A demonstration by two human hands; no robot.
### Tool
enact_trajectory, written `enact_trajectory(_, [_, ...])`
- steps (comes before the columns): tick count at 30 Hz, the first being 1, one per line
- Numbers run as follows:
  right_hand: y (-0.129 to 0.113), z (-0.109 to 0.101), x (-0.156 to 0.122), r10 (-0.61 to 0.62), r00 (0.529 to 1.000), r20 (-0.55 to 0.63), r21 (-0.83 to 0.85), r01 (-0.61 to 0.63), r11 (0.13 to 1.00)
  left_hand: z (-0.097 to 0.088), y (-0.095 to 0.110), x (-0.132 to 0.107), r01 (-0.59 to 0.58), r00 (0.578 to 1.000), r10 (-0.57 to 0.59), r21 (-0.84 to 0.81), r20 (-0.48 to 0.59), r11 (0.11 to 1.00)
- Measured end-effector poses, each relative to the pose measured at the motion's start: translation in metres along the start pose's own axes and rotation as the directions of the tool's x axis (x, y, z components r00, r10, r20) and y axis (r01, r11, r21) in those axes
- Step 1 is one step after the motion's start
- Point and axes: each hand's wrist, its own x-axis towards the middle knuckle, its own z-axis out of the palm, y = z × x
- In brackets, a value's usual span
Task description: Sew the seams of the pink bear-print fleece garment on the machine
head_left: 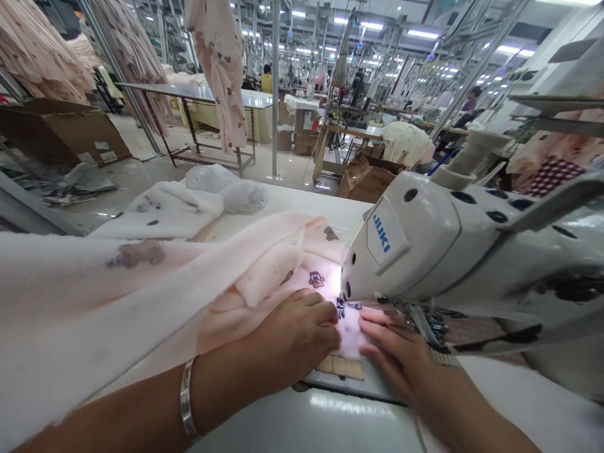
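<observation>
A wide white tabletop (302, 195) runs across a busy sewing hall, and draped over most of its left side is a long pale pink fabric (141, 283) printed with small cartoon figures. To the right sits a white Juki sewing machine (425, 245), its lamp lighting the cloth under the needle area. The left hand (297, 333) lies on the fabric just left of the needle, fingers curled and pressing down, a silver bracelet (187, 399) on that wrist. The right hand (401, 355) rests flat, fingers together, on the fabric at the presser foot.
</observation>
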Motion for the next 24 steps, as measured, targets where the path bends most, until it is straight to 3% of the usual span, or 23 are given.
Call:
enact_trajectory(3, [0.002,0.000,0.001,0.037,0.999,0.037,0.000,-0.037,0.999,0.000,-0.001,0.003,0.008,1.000,-0.008,-0.013,-0.011,1.000])
enact_trajectory(8, [0.004,0.001,0.002,0.038,0.999,-0.007,-0.037,-0.038,0.999,-0.001,-0.002,0.006,0.006,0.999,-0.006,-0.016,-0.037,1.000])
enact_trajectory(18, [0.013,0.009,0.003,0.200,0.965,0.172,-0.071,-0.190,0.979,0.003,-0.007,0.008,-0.016,0.988,0.022,0.042,-0.154,0.999])
enact_trajectory(24, [0.025,0.021,0.005,0.199,0.970,0.138,-0.111,-0.184,0.977,0.008,-0.013,0.015,0.054,0.985,-0.046,0.045,-0.164,0.998])
